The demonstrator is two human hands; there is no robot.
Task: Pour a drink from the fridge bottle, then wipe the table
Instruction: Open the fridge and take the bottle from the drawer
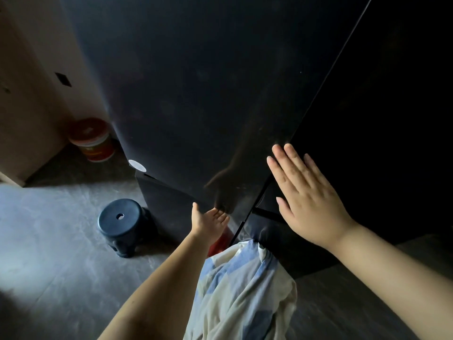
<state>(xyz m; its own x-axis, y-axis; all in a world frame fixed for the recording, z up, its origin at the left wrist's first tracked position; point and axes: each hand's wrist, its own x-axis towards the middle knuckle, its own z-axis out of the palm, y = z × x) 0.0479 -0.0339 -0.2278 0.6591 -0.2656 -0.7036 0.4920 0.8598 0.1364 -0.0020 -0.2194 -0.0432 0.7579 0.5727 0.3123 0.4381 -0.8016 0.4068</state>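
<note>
A tall black fridge fills the view, with a left door point(196, 94) and a right door point(380, 119) meeting at a slanted seam. My left hand point(208, 222) reaches to the lower edge of the left door, palm up, fingers curled under it near the seam. My right hand point(304, 192) is flat and open, fingers spread, against the right door beside the seam. Both doors look shut. No bottle, cup or table is in sight.
A dark blue plastic stool point(121, 220) stands on the grey floor left of the fridge. An orange and white bucket point(92, 138) sits in the corner by the beige wall. My blue and white garment point(240, 290) hangs below my arms.
</note>
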